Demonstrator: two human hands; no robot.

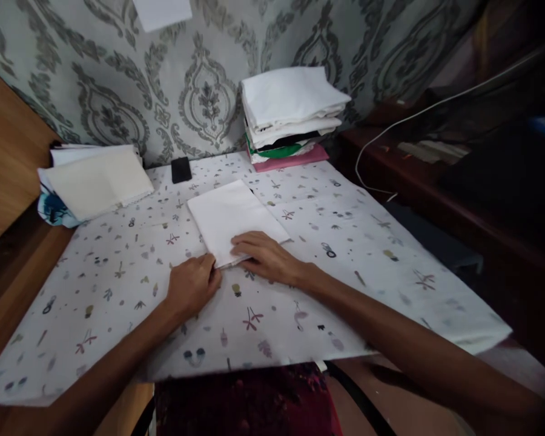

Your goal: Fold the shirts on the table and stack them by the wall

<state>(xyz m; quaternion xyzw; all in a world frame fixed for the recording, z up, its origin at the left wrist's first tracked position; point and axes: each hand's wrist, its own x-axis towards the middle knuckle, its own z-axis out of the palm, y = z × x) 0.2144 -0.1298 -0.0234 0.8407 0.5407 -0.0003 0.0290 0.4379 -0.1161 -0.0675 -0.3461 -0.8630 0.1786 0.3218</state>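
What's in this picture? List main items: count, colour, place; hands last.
Folded cloth: 1, white, middle
Cloth stack: 1, white, green, black, pink, back right
Cloth pile: 1, cream-topped, back left
Flat object: 1, black, near backdrop
Table cover: 1, printed white, under cloths
Patterned backdrop: 1, grey, behind table
Sheet: 1, white, top edge
Cable: 1, white, right
Ledge: 1, dark red, right
Wooden panel: 1, brown, left
Fabric: 1, dark red, bottom
Left hand: 1, bare, folded cloth's near corner
Right hand: 1, bare, on folded cloth

Two hands [194,283] [267,257], one lone cloth [231,215], two piles [295,94] [95,181], perhaps one phone [181,170]
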